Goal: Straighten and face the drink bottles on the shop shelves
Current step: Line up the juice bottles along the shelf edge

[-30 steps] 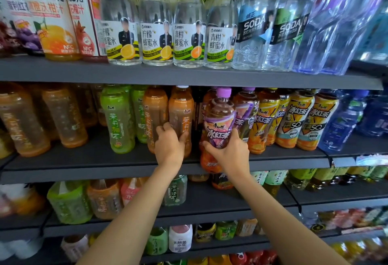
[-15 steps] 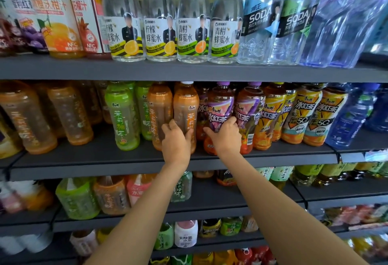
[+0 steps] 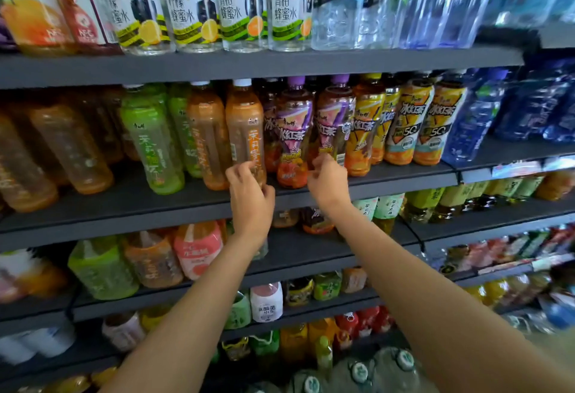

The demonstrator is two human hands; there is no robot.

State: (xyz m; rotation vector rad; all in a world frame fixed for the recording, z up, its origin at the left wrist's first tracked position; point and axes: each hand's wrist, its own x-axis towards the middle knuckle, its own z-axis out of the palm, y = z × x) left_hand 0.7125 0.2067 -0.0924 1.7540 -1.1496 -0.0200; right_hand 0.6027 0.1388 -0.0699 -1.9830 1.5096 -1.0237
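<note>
Dark grey shelf (image 3: 404, 176) carries a row of tea bottles, labels mostly facing front. Left hand (image 3: 250, 198) sits low on the orange tea bottle (image 3: 245, 137), fingers curled at its base; grip looks like a light hold on it, contact partly blurred. Just right of that grip stands the purple-cap iced tea bottle (image 3: 294, 131), upright. Right hand (image 3: 328, 182) hovers before the next purple-cap bottle (image 3: 334, 122), fingers loosely curled, grip narrow, holding nothing.
</note>
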